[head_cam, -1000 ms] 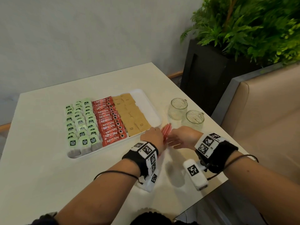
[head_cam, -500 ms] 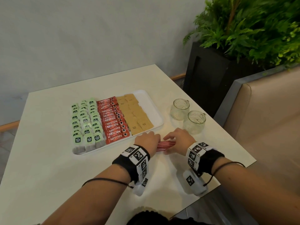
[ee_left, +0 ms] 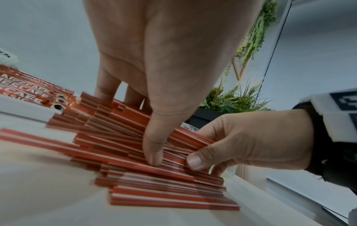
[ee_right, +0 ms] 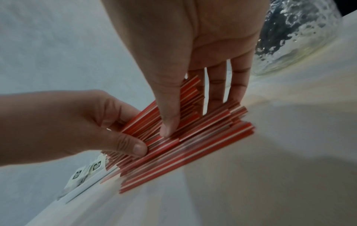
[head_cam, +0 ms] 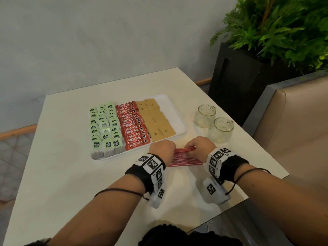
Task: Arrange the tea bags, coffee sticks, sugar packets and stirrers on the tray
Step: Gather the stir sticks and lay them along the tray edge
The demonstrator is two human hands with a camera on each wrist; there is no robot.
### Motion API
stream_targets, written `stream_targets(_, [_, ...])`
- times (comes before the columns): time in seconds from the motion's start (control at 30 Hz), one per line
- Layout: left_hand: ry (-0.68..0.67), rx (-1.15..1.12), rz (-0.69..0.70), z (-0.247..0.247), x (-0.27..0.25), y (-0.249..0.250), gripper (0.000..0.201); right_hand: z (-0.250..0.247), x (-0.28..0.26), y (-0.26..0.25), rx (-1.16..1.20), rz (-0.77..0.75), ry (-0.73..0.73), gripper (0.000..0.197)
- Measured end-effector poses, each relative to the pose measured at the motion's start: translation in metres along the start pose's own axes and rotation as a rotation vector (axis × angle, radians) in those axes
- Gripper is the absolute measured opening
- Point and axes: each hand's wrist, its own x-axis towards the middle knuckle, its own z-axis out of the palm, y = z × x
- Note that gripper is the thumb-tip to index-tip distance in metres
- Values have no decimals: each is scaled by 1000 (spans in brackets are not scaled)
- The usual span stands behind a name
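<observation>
Gripping the red and white stirrers [head_cam: 184, 158] from both ends: left hand [head_cam: 162, 149] with thumb on top and fingers curled under, right hand [head_cam: 201, 146] the same way on the other end. Spread in a messy fan on the table [head_cam: 71, 174], low in the middle of the head view, some lifted, some lying flat. Just above, near the middle of the frame, a white tray [head_cam: 174, 112]. Filled in rows: green tea bags [head_cam: 105, 128] on the left, red coffee sticks [head_cam: 133, 126] next, brown sugar packets [head_cam: 156, 119] after that. To the right, two glass jars [head_cam: 213, 123]. Upper right, a green plant [head_cam: 276, 29].
</observation>
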Motion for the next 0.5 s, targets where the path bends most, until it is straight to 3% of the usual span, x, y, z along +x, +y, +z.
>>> stream_targets(0.1, [-5, -7, -20, -1, -1, -3, 20, 1, -1, -2, 40, -19, 2, 12])
stream_targets(0.33, [26, -29, -5, 4, -11, -7, 23, 1, -2, -13, 92, -69, -78, 34])
stream_targets(0.5, [-5, -134, 11, 7, -12, -13, 22, 1, 1, -15, 75, -127, -44, 16])
